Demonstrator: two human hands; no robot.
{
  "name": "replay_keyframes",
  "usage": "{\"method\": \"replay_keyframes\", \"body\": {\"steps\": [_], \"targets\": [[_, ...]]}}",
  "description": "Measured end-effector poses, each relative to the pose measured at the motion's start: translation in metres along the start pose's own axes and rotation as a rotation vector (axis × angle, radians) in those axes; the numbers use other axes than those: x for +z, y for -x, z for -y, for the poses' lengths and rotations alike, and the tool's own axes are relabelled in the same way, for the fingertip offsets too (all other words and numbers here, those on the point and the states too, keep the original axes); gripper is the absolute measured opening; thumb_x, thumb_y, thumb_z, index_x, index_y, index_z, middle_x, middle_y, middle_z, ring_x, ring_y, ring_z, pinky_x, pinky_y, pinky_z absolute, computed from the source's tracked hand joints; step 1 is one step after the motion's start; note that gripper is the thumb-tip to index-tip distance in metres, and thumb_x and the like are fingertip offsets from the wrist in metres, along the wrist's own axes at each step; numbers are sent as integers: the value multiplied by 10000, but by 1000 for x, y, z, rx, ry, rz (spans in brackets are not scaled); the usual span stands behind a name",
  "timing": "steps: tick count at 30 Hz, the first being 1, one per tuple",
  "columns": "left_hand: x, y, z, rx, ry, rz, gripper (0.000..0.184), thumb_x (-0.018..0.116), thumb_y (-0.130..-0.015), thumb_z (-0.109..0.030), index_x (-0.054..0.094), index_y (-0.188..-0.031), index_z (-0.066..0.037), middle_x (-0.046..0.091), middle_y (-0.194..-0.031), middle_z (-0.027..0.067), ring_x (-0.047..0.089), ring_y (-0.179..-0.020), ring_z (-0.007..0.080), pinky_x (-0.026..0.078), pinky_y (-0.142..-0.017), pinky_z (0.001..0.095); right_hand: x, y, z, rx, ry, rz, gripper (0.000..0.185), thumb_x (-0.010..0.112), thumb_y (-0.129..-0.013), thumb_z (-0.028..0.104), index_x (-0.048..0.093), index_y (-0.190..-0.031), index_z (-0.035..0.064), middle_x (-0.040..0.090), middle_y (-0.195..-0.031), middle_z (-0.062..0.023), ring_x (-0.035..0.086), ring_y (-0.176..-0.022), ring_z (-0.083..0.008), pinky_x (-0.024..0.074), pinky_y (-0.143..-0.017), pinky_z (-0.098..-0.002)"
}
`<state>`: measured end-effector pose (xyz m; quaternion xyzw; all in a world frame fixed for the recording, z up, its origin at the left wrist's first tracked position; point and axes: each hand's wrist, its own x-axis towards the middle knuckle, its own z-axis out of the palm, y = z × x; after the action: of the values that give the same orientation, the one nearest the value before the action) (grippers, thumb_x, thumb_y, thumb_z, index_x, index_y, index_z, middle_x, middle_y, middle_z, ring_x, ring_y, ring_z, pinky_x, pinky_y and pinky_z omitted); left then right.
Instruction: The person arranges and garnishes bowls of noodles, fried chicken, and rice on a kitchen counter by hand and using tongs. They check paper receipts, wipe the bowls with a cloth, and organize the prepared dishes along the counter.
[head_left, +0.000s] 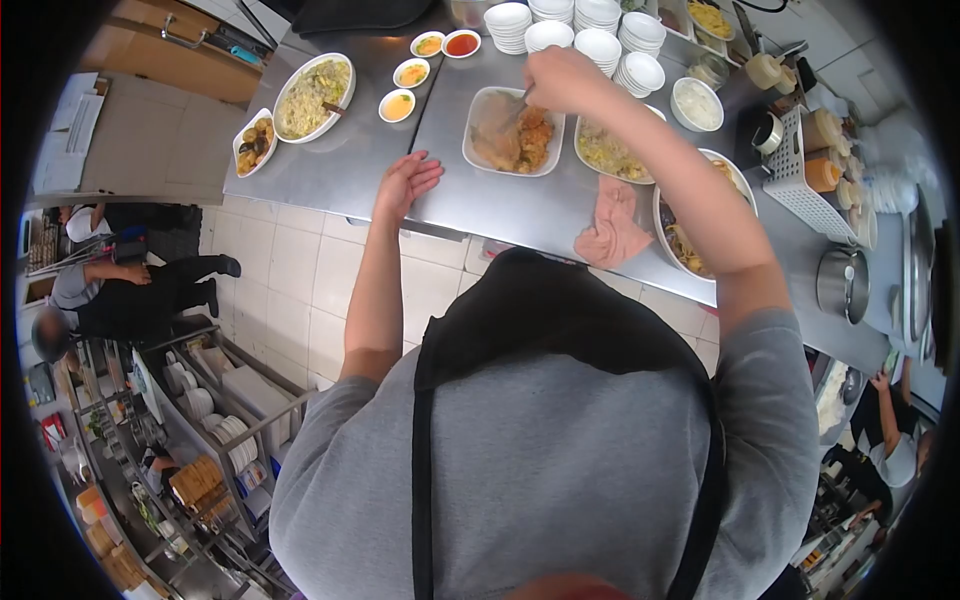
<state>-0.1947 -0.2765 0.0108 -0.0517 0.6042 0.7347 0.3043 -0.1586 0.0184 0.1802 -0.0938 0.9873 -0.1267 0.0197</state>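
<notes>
My right hand (562,80) is closed around a thin metal utensil (525,97), mostly hidden by my fingers. Its lower end is over a white square dish (550,168) that holds fried, breaded pieces (534,140) and brown food; I cannot make out the utensil's exact kind. My left hand (408,182) is open near the counter's front edge, palm partly up, with nothing in it. Under my right forearm are a dish of pale yellow-green food (607,152) and a large oval bowl of noodle-like food (683,245), both partly covered. A crumpled pink cloth (613,225) lies between them at the edge.
Several small sauce dishes (397,105), a large oval fried rice dish (315,97) and a smaller dish (255,143) are at left. Stacked white bowls (597,47), a rice bowl (697,104), a white bottle basket (810,190) and a metal pot (843,285) stand behind and right. Other people are on both sides.
</notes>
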Motion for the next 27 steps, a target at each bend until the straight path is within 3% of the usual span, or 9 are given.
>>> {"method": "replay_keyframes", "body": {"steps": [5,7,11,17,19,26,27], "targets": [[-2,-2,3,-1,8,-6,340,395,-908,-177,392,-1163,47,532,-1063,222,562,-978,291,487,-827,342,11,-49,-30,-41,-29,68,218,650,-637,175,636,-774,6,636,-754,-130,617,-720,-279,485,-626,-370],[-2,-2,3,-4,13,-6,340,396,-908,-179,392,-1164,45,532,-1063,222,563,-977,290,486,-829,343,14,-69,-36,53,8,374,237,659,-656,214,640,-743,-6,639,-754,-129,617,-695,-255,481,-620,-365],[-2,-1,3,-1,33,0,334,396,-911,-179,396,-1159,45,540,-1049,218,573,-956,288,492,-819,347,21,-77,-45,81,-35,424,249,656,-675,222,643,-778,-5,642,-757,-119,609,-669,-233,478,-622,-361],[-2,-1,2,-2,45,8,334,397,-913,-172,394,-1162,51,542,-1043,219,579,-944,291,495,-814,351,15,-60,-34,96,7,263,220,641,-673,183,639,-793,-1,640,-799,-152,623,-731,-262,489,-630,-354],[-1,-1,1,-4,44,13,337,397,-912,-170,391,-1165,51,540,-1045,220,577,-947,291,494,-815,352,17,-51,-29,6,-51,-4,189,628,-657,151,631,-771,0,630,-805,-173,617,-778,-289,491,-653,-368],[-1,-2,0,-5,22,22,356,406,-907,-174,383,-1171,64,528,-1063,226,555,-980,303,474,-844,359,10,-23,-20,-24,69,-48,188,619,-648,140,610,-768,-4,618,-786,-176,601,-780,-306,485,-675,-374],[0,-1,0,-14,18,8,359,409,-905,-174,383,-1170,66,527,-1064,226,550,-988,305,469,-850,359,5,-15,-28,-4,17,-101,227,622,-670,163,615,-844,16,620,-828,-165,594,-807,-304,475,-702,-368]]}}
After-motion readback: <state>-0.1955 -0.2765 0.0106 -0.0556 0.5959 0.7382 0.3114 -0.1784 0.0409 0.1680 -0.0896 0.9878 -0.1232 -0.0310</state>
